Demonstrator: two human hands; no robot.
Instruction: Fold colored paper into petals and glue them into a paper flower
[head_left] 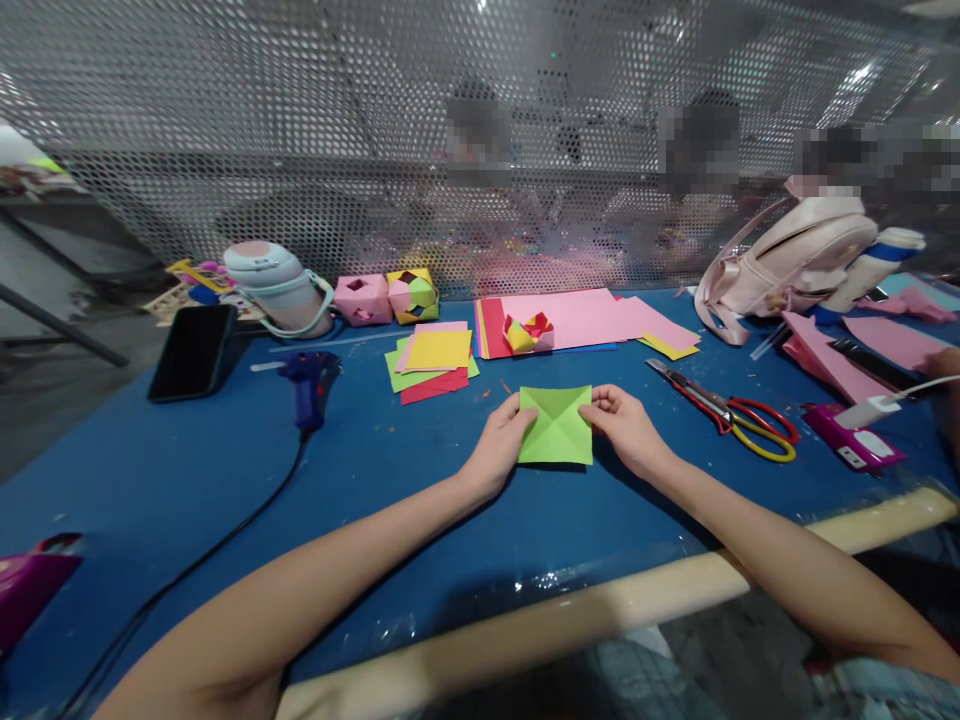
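A square of green paper (556, 428) with diagonal creases is held just above the blue table, facing me. My left hand (501, 440) pinches its left edge, the thumb lying on the front. On the opposite edge my right hand (621, 425) grips it between thumb and fingers. Behind it sits a small folded paper piece (529, 333) in red, yellow and pink. To the left lies a loose stack of coloured paper squares (439, 352); to the right are scissors (727, 410) with red and yellow handles.
A glue gun (306, 388) with a trailing black cord, a phone (192, 352) and a tumbler (277, 288) stand left. Folded paper balls (412, 295) and coloured sheets (570, 318) line the back. A backpack (806, 250) and a purple power strip (855, 438) are right.
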